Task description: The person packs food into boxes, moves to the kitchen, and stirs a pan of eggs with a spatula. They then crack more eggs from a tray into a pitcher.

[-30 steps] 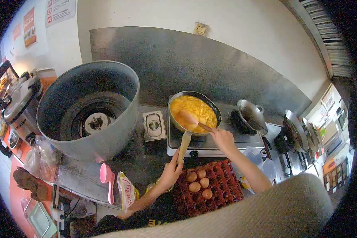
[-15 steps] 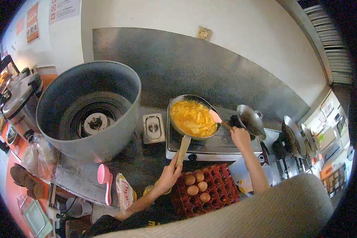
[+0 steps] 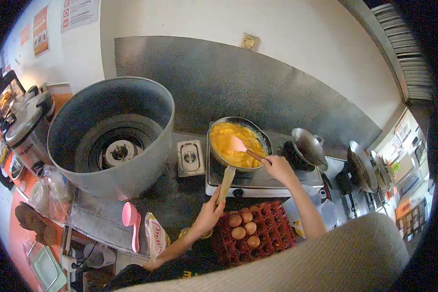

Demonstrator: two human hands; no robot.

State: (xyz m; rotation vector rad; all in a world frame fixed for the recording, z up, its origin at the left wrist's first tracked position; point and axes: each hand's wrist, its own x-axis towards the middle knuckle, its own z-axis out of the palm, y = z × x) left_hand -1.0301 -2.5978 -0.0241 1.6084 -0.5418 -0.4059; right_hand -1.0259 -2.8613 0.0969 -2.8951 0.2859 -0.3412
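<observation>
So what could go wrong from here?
The loose egg mixture could slop over the pan's rim if the right hand sweeps the spatula hard. The left hand, on the pan's handle, is close to the egg tray; a bump might crack eggs.

Over on the counter (image 3: 100, 216) there's a big grey drum (image 3: 126, 182) toward the left end, a small lidded steel container (image 3: 191, 159) just right of it, and a pink scoop (image 3: 135, 226) by the near edge.
</observation>
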